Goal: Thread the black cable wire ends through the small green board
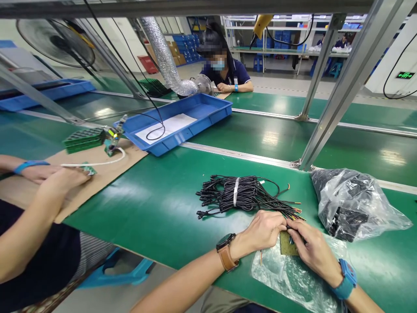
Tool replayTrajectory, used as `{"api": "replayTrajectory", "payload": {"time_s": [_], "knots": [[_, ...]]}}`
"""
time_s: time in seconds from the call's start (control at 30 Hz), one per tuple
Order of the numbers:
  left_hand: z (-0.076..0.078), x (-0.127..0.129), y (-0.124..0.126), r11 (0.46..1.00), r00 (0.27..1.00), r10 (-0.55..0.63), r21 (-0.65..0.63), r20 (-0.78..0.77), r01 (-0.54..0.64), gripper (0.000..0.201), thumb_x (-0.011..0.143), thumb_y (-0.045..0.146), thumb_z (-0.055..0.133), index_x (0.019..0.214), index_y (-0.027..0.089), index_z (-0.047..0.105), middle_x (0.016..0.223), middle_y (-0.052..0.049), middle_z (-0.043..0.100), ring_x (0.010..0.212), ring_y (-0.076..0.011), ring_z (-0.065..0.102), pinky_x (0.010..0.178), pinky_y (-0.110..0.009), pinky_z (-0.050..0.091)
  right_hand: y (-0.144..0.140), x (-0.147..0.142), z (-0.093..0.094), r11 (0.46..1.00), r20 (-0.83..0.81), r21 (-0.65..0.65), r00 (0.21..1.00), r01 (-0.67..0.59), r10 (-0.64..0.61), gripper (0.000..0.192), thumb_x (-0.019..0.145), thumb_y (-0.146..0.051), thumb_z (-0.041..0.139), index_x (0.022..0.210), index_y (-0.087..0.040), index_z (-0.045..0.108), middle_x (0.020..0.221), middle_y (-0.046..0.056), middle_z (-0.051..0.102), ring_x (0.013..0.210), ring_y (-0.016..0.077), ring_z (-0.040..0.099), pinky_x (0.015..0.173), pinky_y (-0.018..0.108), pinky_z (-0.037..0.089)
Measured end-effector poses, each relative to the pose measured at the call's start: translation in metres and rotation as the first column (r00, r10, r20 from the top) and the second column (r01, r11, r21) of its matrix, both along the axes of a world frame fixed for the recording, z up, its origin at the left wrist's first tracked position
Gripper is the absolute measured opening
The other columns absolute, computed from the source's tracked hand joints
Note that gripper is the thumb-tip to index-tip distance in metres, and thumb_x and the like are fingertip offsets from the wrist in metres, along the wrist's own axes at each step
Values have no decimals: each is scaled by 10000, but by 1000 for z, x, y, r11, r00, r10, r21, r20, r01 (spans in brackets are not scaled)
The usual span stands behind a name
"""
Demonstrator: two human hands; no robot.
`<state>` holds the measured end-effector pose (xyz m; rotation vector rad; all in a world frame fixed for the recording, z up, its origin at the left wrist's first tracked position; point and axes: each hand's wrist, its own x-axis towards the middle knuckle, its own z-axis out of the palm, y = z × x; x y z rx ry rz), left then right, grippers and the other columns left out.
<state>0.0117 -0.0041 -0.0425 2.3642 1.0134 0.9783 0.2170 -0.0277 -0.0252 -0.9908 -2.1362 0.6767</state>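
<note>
Near the green tabletop's point(156, 208) front edge, left hand point(265, 230) and right hand point(312, 250) together pinch one small circuit board point(287, 245) (over clear plastic), beside one tied wire bundle point(244, 195).

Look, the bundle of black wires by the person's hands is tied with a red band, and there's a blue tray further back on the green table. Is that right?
Not quite. The band around the bundle of black wires is white, not red, as the head view shows. The rest holds: the bundle lies just beyond the left hand and right hand, and the blue tray sits further back on the green table.
</note>
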Motion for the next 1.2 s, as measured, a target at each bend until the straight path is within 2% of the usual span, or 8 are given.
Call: {"api": "replayTrajectory", "payload": {"time_s": [0.23, 0.37, 0.47, 0.57, 0.8, 1.07, 1.2], "knots": [[4, 0, 3, 1000, 999, -14, -16, -45, 13, 218, 957, 142, 490, 789, 166, 626, 712, -26, 646, 631, -148, 596, 594, -255, 413, 1, 0, 3, 998, 1, -52, 999, 34, -34, 228, 1038, -223, 476, 1179, -204, 655, 1047, 101, 751, 947, 225, 733, 833, 346, 602], [14, -1, 7, 998, 1000, -13, -68, 0, 13, 129, 983, 193, 524, 951, 165, 646, 878, -54, 703, 796, -176, 658, 734, -273, 495, -1, 2, 0, 985, -36, -132, 992, 112, -118, 193, 1034, -295, 509, 1158, -196, 619, 1036, 100, 748, 909, 219, 732, 813, 329, 602], [16, -2, 8, 995, 998, -32, -93, 45, 37, 119, 963, 178, 541, 900, 164, 640, 847, -48, 694, 776, -174, 648, 722, -274, 503, -1, 3, -1, 980, -36, -170, 993, 102, -110, 156, 1031, -299, 511, 1093, -205, 619, 949, 74, 738, 831, 203, 714, 760, 310, 586], [12, -1, 7, 994, 995, -26, -105, 91, 36, 158, 931, 129, 530, 821, 165, 638, 785, -37, 692, 714, -161, 637, 682, -265, 492, 0, 1, 0, 985, -43, -154, 996, 75, -82, 144, 1033, -288, 500, 1053, -213, 621, 905, 61, 729, 785, 193, 697, 718, 295, 563], [5, 0, 4, 989, 992, 13, -150, 123, 6, 159, 898, 122, 550, 813, 167, 677, 759, -35, 720, 681, -158, 654, 655, -253, 475, 1, -6, -2, 995, -36, -99, 999, 26, -30, 155, 1033, -260, 481, 1041, -221, 631, 944, 80, 731, 861, 216, 715, 755, 305, 573], [20, -6, 8, 984, 996, -58, -163, 75, 70, 141, 963, 164, 521, 929, 168, 658, 885, -50, 718, 818, -170, 669, 760, -267, 519, 4, -2, 2, 994, -43, -89, 997, 56, -60, 126, 1017, -250, 515, 1070, -219, 625, 951, 65, 742, 840, 202, 718, 750, 295, 566], [17, -6, 8, 987, 999, -30, -158, 31, 35, 160, 924, 128, 509, 836, 169, 636, 798, -40, 678, 736, -165, 630, 702, -266, 491, 4, -2, 0, 994, -34, -89, 997, 61, -64, 117, 1013, -258, 513, 1031, -218, 621, 913, 51, 736, 792, 194, 708, 708, 281, 559]]}}
